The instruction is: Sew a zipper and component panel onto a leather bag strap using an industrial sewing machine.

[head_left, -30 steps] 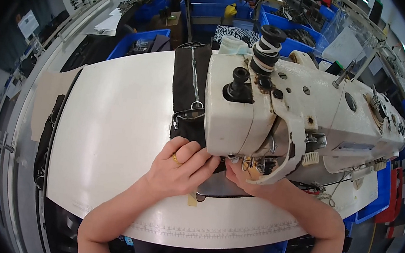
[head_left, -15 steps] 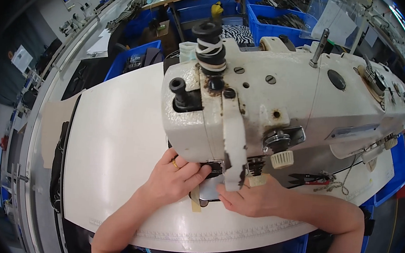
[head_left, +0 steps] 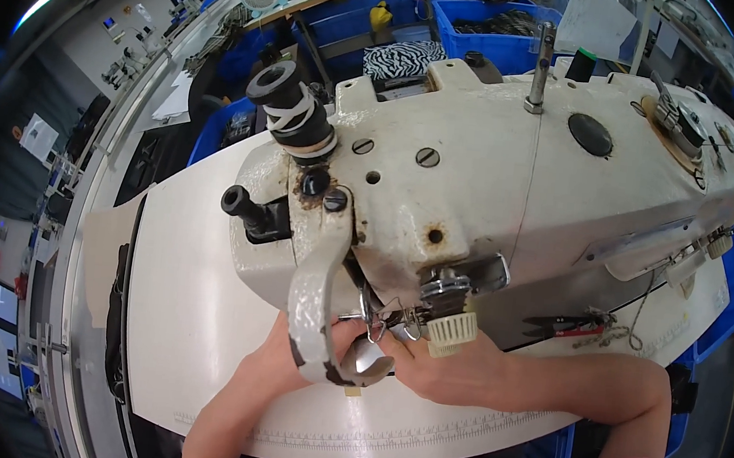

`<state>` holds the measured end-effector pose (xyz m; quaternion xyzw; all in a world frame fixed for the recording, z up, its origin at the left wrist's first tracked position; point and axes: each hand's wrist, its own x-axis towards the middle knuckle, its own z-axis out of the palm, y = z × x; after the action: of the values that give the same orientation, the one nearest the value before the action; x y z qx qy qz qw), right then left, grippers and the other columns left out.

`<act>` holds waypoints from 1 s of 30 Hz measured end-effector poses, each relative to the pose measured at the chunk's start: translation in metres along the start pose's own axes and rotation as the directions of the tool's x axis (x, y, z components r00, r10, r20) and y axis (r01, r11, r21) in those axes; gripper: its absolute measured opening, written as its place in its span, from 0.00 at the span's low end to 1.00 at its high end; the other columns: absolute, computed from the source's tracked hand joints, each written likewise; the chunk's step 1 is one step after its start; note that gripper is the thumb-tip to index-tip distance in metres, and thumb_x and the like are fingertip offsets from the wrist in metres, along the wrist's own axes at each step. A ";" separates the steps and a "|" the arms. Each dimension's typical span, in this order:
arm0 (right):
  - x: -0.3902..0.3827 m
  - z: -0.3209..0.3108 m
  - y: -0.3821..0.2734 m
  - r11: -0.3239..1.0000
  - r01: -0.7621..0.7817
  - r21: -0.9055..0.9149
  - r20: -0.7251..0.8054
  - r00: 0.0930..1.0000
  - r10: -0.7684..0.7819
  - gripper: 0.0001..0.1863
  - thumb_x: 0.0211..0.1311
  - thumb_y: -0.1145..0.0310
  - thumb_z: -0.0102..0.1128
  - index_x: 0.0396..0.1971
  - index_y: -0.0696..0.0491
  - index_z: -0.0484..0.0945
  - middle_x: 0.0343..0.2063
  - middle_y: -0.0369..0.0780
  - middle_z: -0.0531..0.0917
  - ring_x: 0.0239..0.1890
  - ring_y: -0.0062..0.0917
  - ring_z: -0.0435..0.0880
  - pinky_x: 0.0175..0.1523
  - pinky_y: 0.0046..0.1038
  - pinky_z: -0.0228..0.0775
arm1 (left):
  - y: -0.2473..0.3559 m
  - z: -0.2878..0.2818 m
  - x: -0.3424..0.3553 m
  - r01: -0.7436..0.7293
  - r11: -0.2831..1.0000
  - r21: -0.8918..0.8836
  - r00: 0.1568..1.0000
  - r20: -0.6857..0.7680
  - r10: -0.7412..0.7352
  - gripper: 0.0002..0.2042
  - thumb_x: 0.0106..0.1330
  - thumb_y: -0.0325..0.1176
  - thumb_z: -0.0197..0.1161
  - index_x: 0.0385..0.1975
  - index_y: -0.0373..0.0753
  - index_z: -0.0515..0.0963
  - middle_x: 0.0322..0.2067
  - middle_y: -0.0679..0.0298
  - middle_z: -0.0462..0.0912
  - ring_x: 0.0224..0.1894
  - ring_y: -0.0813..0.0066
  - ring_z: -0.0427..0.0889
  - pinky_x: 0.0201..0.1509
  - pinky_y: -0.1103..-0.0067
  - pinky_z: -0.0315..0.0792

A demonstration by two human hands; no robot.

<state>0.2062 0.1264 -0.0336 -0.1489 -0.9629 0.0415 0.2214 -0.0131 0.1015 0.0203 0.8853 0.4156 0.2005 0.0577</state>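
A white industrial sewing machine (head_left: 479, 165) stands over a pale table (head_left: 180, 290), and both my hands are under its head by the needle area. My left hand (head_left: 270, 361) is mostly behind the curved, chipped white guard (head_left: 310, 312); the bit of its fingers that shows is curled. Right of the needle area, my right hand (head_left: 450, 374) has its fingers bunched, tips close to the left ones over a shiny metal plate (head_left: 364, 352). What the fingertips hold, if anything, is hidden. A ribbed cream tension knob (head_left: 451, 332) hangs just above my right hand.
Dark-bladed snips (head_left: 556, 325) lie under the machine arm beside a tangled cord (head_left: 613, 334). A printed ruler scale (head_left: 365, 436) runs along the table's front edge. Behind stand a blue bin (head_left: 500, 40) of dark pieces and a zebra-patterned cloth (head_left: 405, 59).
My view has shifted, so the machine head appears farther left and tilted. The guard now covers much of my left hand, which showed before. Both hands stay at the needle area.
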 end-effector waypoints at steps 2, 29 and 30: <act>-0.003 0.010 0.000 0.999 -0.011 0.031 -0.035 0.999 0.012 0.26 0.53 0.71 0.57 0.54 0.66 0.75 0.12 0.37 0.76 0.11 0.26 0.76 0.15 0.31 0.65 | -0.001 0.001 -0.003 0.040 0.999 -0.024 0.999 0.023 -0.039 0.06 0.51 0.19 0.63 0.27 0.36 0.75 0.27 0.58 0.79 0.30 0.56 0.80 0.32 0.67 0.74; -0.006 0.002 0.009 1.000 -0.001 -0.016 0.047 0.999 0.002 0.24 0.57 0.73 0.61 0.56 0.57 0.77 0.25 0.36 0.78 0.21 0.23 0.79 0.23 0.26 0.72 | -0.007 0.022 -0.008 0.099 0.994 -0.042 0.981 -0.161 -0.104 0.10 0.59 0.31 0.68 0.41 0.42 0.83 0.33 0.65 0.76 0.33 0.68 0.78 0.31 0.75 0.75; -0.008 0.002 0.010 1.000 0.009 -0.022 0.063 0.998 -0.007 0.24 0.57 0.73 0.61 0.56 0.57 0.77 0.25 0.36 0.78 0.21 0.23 0.79 0.23 0.26 0.72 | -0.007 0.023 -0.007 0.105 0.993 -0.050 0.978 -0.177 -0.112 0.10 0.59 0.31 0.68 0.41 0.42 0.83 0.33 0.65 0.76 0.33 0.68 0.78 0.31 0.75 0.75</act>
<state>0.2150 0.1332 -0.0405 -0.1461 -0.9703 0.0343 0.1897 -0.0131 0.1021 -0.0046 0.8382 0.4626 0.2846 0.0489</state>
